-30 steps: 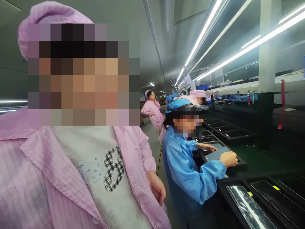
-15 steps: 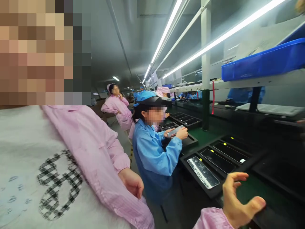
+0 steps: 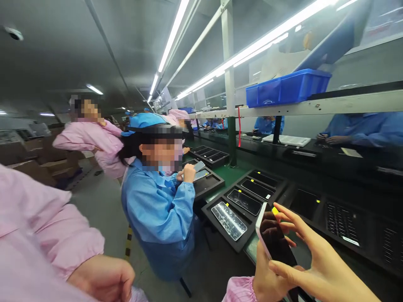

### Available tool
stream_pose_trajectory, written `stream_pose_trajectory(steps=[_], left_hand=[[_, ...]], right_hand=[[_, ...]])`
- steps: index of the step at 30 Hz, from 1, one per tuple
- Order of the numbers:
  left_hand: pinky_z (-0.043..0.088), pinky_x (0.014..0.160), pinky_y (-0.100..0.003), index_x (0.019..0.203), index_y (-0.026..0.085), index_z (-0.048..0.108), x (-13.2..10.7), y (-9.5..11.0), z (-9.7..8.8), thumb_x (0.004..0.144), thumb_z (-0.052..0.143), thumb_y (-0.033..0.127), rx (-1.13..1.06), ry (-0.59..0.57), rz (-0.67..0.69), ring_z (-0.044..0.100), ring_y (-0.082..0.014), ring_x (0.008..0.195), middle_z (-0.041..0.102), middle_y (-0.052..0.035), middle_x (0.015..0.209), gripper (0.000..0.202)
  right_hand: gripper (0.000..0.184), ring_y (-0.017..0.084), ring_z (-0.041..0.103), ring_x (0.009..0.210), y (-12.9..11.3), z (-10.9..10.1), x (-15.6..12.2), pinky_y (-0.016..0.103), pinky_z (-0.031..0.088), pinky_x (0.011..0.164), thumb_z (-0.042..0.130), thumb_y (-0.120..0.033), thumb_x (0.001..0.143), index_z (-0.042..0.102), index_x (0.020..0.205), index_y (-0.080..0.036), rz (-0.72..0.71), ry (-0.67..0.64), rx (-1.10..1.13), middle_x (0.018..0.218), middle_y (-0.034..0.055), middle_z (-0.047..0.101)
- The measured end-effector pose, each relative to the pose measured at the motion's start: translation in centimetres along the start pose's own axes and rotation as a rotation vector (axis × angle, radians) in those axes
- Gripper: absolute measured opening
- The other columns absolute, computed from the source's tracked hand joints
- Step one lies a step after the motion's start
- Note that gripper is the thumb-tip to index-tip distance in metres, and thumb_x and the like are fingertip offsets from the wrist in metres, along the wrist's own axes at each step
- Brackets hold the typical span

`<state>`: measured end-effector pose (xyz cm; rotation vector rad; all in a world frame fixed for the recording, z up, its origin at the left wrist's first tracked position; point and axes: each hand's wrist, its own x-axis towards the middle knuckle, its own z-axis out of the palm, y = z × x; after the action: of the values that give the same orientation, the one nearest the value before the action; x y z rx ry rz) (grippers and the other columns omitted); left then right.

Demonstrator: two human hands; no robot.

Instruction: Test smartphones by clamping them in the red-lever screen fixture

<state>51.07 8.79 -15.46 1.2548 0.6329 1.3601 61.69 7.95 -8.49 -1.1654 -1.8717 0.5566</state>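
Observation:
My left hand (image 3: 262,279), in a pink cuff, is closed around the lower part of a smartphone (image 3: 273,237) with a light frame and a dark, glossy screen. The phone stands tilted above the bench edge. A yellow tab (image 3: 275,210) sticks out at its upper corner. My right hand (image 3: 317,251) reaches in from the lower right: its thumb lies across the phone's lower part, and its index fingertip is by the tab. Whether that finger pinches the tab I cannot tell. Just beyond is a black tray (image 3: 208,212) of flat phones with yellow tabs.
A co-worker in blue (image 3: 157,205) sits to the left, handling a phone over another tray (image 3: 217,184). A person's pink sleeve (image 3: 78,235) is close at lower left. A blue bin (image 3: 286,88) stands on the shelf beside a post (image 3: 231,138). More dark trays (image 3: 371,239) lie right.
My left hand was open and empty; now it holds the phone. My right hand has come into view on the phone. The view has swung right, and the near person in pink shows less.

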Motion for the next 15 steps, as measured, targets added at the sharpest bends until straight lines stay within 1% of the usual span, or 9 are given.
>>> stream_pose_trajectory(steps=[1,3,5,7,10,13,15], left_hand=[[0.045,0.081,-0.040,0.113,0.016,0.053,-0.1,-0.6,-0.2,0.055,0.074,0.052,-0.098,0.002,-0.033,0.057,-0.0256,0.090,0.058,-0.0114,0.107,0.071],[0.045,0.074,-0.035,0.116,0.016,0.052,-0.4,-1.7,-0.6,0.064,0.066,0.057,-0.362,-0.031,-0.132,0.058,-0.0210,0.079,0.063,-0.0093,0.093,0.068],[0.044,0.071,-0.032,0.124,0.015,0.046,-0.7,-2.4,-0.8,0.069,0.054,0.066,-0.606,-0.100,-0.231,0.058,-0.0184,0.076,0.063,-0.0099,0.090,0.075],[0.043,0.068,-0.029,0.128,0.015,0.043,-0.8,-2.6,-1.0,0.068,0.048,0.072,-0.773,-0.161,-0.316,0.057,-0.0167,0.073,0.063,-0.0104,0.089,0.083],[0.043,0.062,-0.026,0.128,0.018,0.044,-0.6,-2.3,-0.8,0.064,0.047,0.076,-0.908,-0.213,-0.400,0.057,-0.0156,0.069,0.062,-0.0088,0.085,0.087],[0.043,0.058,-0.026,0.125,0.019,0.049,-0.3,-2.0,-0.3,0.063,0.047,0.077,-0.956,-0.230,-0.390,0.056,-0.0159,0.065,0.063,-0.0082,0.080,0.085],[0.045,0.058,-0.026,0.119,0.019,0.054,-0.3,-2.0,0.0,0.062,0.049,0.076,-0.974,-0.232,-0.390,0.056,-0.0163,0.066,0.064,-0.0091,0.086,0.081]], right_hand=[[0.082,0.024,0.056,0.108,0.4,-0.1,-0.4,0.034,0.054,0.085,0.068,-0.035,0.065,0.024,0.135,-0.034,0.018,-0.004,-0.007,0.123,0.0044,0.053],[0.083,0.025,0.051,0.115,1.3,-0.7,-1.6,0.036,0.049,0.092,0.067,-0.040,0.068,0.022,0.137,-0.032,0.058,0.015,-0.057,0.130,0.0046,0.048],[0.083,0.027,0.044,0.121,2.5,-1.3,-3.1,0.041,0.044,0.097,0.067,-0.044,0.068,0.022,0.137,-0.032,0.110,0.083,-0.120,0.136,0.0043,0.042],[0.080,0.029,0.041,0.123,3.6,-1.8,-5.0,0.045,0.041,0.098,0.066,-0.046,0.069,0.024,0.136,-0.032,0.186,0.173,-0.137,0.137,0.0046,0.040],[0.069,0.027,0.042,0.122,4.9,-1.8,-7.6,0.042,0.044,0.096,0.060,-0.046,0.074,0.029,0.134,-0.032,0.327,0.253,-0.058,0.135,0.0049,0.042],[0.060,0.024,0.042,0.123,5.7,-1.3,-9.4,0.038,0.044,0.097,0.057,-0.045,0.078,0.031,0.131,-0.033,0.446,0.279,0.057,0.135,0.0048,0.042],[0.056,0.023,0.042,0.123,6.1,-0.7,-10.2,0.038,0.043,0.098,0.056,-0.044,0.080,0.032,0.129,-0.032,0.488,0.303,0.142,0.134,0.0055,0.043]])
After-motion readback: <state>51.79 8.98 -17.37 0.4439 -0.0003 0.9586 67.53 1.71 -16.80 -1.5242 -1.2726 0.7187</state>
